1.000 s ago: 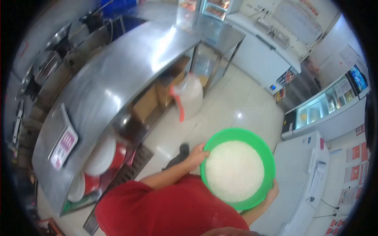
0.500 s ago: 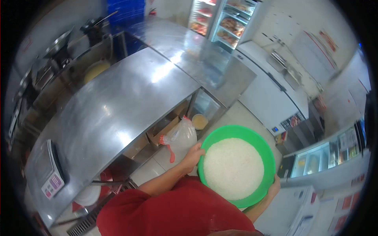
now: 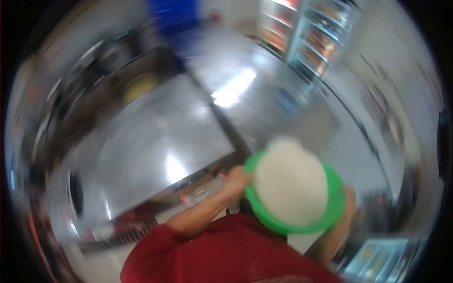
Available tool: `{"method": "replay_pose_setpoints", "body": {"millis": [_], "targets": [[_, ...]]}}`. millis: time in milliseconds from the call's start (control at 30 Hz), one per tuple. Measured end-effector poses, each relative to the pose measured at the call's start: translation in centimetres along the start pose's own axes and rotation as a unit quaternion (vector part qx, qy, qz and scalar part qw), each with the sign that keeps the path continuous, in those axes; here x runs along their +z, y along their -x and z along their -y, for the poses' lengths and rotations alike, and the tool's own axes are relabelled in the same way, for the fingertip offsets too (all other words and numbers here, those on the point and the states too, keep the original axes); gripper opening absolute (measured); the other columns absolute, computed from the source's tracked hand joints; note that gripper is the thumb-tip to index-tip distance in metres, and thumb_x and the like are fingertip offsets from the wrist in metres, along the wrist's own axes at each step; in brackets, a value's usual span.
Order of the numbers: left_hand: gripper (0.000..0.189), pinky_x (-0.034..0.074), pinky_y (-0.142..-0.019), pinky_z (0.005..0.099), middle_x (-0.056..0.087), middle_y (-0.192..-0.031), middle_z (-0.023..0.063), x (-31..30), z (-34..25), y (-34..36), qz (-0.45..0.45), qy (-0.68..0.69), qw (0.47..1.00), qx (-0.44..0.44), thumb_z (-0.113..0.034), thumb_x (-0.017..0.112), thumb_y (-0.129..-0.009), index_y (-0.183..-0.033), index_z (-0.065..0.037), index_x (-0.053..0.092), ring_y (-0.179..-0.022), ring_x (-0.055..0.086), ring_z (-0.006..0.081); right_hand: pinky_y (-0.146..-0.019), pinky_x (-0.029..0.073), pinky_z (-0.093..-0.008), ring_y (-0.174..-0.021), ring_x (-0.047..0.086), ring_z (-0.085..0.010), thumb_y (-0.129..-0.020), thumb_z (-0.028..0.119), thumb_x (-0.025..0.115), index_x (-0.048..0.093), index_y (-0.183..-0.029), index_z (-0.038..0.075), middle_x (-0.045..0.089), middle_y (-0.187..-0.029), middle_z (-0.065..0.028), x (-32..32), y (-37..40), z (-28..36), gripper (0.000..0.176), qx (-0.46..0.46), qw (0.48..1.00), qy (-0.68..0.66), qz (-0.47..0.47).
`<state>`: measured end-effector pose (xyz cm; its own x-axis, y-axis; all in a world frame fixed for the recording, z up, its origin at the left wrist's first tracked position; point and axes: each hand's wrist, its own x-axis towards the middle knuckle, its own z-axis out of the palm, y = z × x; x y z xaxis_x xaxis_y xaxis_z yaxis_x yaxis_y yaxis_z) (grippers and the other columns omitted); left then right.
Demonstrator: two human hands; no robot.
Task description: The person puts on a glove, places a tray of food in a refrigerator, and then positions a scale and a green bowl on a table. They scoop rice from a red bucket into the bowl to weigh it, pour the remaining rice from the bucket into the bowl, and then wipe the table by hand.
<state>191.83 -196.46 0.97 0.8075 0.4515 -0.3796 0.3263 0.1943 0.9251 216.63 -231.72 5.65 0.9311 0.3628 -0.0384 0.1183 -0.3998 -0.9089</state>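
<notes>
The green bowl (image 3: pixel 281 227) is held in the air at chest height, in front of the red shirt (image 3: pixel 212 257) of the person wearing the camera. It sits in the lower middle of the view, above the near edge of the worktop (image 3: pixel 151 151). The bowl is heaped with white rice (image 3: pixel 290 181), which rises above the rim.

The left hand (image 3: pixel 236 178) is on the left rim of the bowl, with the fingers clamped over the edge. The right hand (image 3: pixel 348 197) lies against the right side of the bowl. Its fingers are hidden behind the rim and blurred, so it cannot be told whether they are apart or together.

The worktop is bare steel, curved by the lens, with bright glare patches. A second steel surface adjoins it further back. A glass-door fridge (image 3: pixel 321 35) stands at the upper right, and a blue object (image 3: pixel 172 16) at the top. The whole view is motion-blurred, and finer detail cannot be read.
</notes>
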Motion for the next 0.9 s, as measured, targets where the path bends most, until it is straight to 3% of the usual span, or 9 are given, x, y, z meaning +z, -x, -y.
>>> {"method": "replay_pose_setpoints", "body": {"millis": [33, 67, 100, 133, 167, 233, 467, 633, 900], "targets": [[0.03, 0.055, -0.076, 0.0366, 0.071, -0.094, 0.0105, 1.9, -4.4, 3.2, 0.026, 0.101, 0.994, 0.023, -0.009, 0.056, -0.085, -0.107, 0.005, 0.07, -0.084, 0.068, 0.0215, -0.078, 0.048, -0.0367, -0.086, 0.06, -0.0211, -0.086, 0.007, 0.058, 0.065, -0.105, -0.003, 0.066, -0.092, -0.009, -1.0, 0.2, 0.6, 0.022, 0.04, 0.998, -0.041, 0.025], [0.041, 0.054, -0.081, 0.0352, 0.07, -0.106, 0.0085, 3.6, -2.9, 3.1, -0.058, 0.036, 0.986, 0.15, -0.003, 0.055, -0.082, -0.121, 0.002, 0.066, -0.095, 0.067, 0.0192, -0.077, 0.048, -0.0365, -0.084, 0.059, -0.0203, -0.086, 0.007, 0.057, 0.065, -0.103, -0.003, 0.065, -0.089, -0.0079, -1.4, 0.2, 0.7, 0.021, 0.055, 0.996, -0.066, 0.032], [0.041, 0.053, -0.082, 0.0331, 0.069, -0.108, 0.0083, 3.9, -4.7, 1.5, -0.099, 0.012, 0.981, 0.167, -0.001, 0.054, -0.082, -0.121, 0.002, 0.064, -0.097, 0.066, 0.0173, -0.074, 0.047, -0.0331, -0.081, 0.057, -0.0165, -0.083, 0.004, 0.056, 0.063, -0.098, -0.001, 0.062, -0.086, -0.0055, -0.3, -0.8, 3.3, 0.017, 0.038, 0.998, -0.032, -0.046], [0.041, 0.053, -0.083, 0.031, 0.068, -0.11, 0.0081, 4.0, -5.5, 1.8, -0.136, -0.016, 0.98, 0.145, 0.0, 0.053, -0.081, -0.122, 0.001, 0.062, -0.098, 0.065, 0.0154, -0.071, 0.045, -0.0296, -0.079, 0.055, -0.0126, -0.081, 0.002, 0.054, 0.06, -0.094, 0.001, 0.058, -0.083, -0.003, 1.0, 0.6, 5.2, 0.014, 0.056, 0.992, 0.017, -0.109], [0.033, 0.053, -0.081, 0.0286, 0.066, -0.102, 0.0064, 3.2, -5.4, 1.2, -0.087, 0.142, 0.985, 0.049, 0.003, 0.052, -0.081, -0.113, 0.0, 0.06, -0.09, 0.063, 0.0129, -0.068, 0.044, -0.0272, -0.075, 0.052, -0.0106, -0.08, 0.0, 0.054, 0.058, -0.091, 0.002, 0.056, -0.082, -0.0014, 0.5, 0.7, 5.0, 0.012, 0.106, 0.988, -0.079, -0.083], [0.027, 0.05, -0.076, 0.0262, 0.062, -0.095, 0.0031, 3.5, -8.4, -0.9, -0.088, 0.155, 0.984, 0.022, 0.007, 0.047, -0.081, -0.105, -0.001, 0.057, -0.083, 0.059, 0.0108, -0.063, 0.042, -0.0249, -0.071, 0.05, -0.0086, -0.077, -0.002, 0.055, 0.056, -0.088, 0.004, 0.054, -0.08, 0.0003, 0.7, -2.0, 4.3, 0.012, 0.118, 0.971, -0.2, -0.064], [0.033, 0.047, -0.079, 0.0241, 0.061, -0.097, 0.0033, 1.4, -3.8, -11.5, -0.121, 0.125, 0.978, 0.114, 0.008, 0.046, -0.076, -0.106, 0.0, 0.056, -0.085, 0.058, 0.0117, -0.06, 0.039, -0.0257, -0.068, 0.048, -0.0087, -0.076, -0.005, 0.051, 0.056, -0.085, 0.003, 0.053, -0.079, 0.0013, 8.8, -11.0, -3.7, 0.013, 0.046, 0.967, -0.218, -0.119], [0.03, 0.046, -0.073, 0.0226, 0.058, -0.091, 0.002, -0.8, -1.9, -12.5, -0.169, 0.11, 0.975, 0.092, 0.006, 0.047, -0.073, -0.101, -0.001, 0.055, -0.079, 0.055, 0.0102, -0.06, 0.039, -0.0258, -0.068, 0.047, -0.0084, -0.075, -0.007, 0.049, 0.053, -0.083, 0.002, 0.051, -0.079, 0.0006, 11.9, -11.7, -1.5, 0.013, 0.116, 0.956, -0.252, -0.098], [0.031, 0.049, -0.07, 0.0234, 0.061, -0.091, 0.0021, -1.5, -0.2, -11.5, -0.197, 0.158, 0.965, 0.064, 0.005, 0.049, -0.074, -0.104, -0.001, 0.056, -0.075, 0.058, 0.0099, -0.059, 0.038, -0.027, -0.068, 0.044, -0.0081, -0.076, -0.005, 0.051, 0.051, -0.081, 0.003, 0.049, -0.077, 0.0009, 11.8, -13.3, -2.9, 0.009, 0.132, 0.962, -0.231, -0.054]]}}
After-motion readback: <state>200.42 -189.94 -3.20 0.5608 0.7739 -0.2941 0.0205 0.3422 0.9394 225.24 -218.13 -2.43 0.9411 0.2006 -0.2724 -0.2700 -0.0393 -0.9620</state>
